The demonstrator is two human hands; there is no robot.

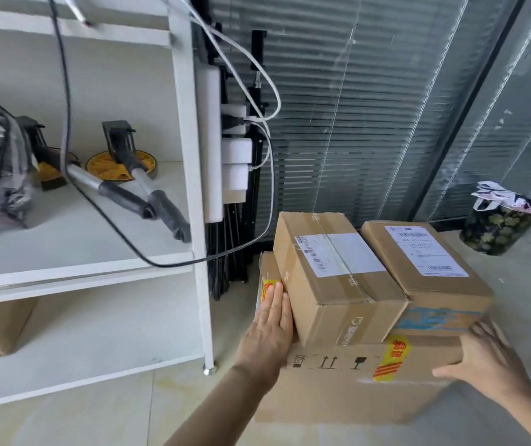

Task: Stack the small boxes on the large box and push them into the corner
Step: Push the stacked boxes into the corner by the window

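A large cardboard box [347, 384] with yellow-and-red tape stands on the floor. Two small cardboard boxes rest side by side on its top: the left small box [331, 278] with a white label, and the right small box [425, 268] with a printed label and blue tape on its front. My left hand [270, 329] lies flat, fingers together, on the large box's left top edge, touching the left small box's side. My right hand [482, 352] grips the large box's near right corner, below the right small box.
A white shelf unit [190, 175] stands left, holding measuring wheels [122, 165] and a bag; another box sits on its lower shelf. Black tripods [235, 252], a power strip and cables fill the gap behind. Blinds [370, 107] back the boxes. A patterned bin [499, 226] stands right.
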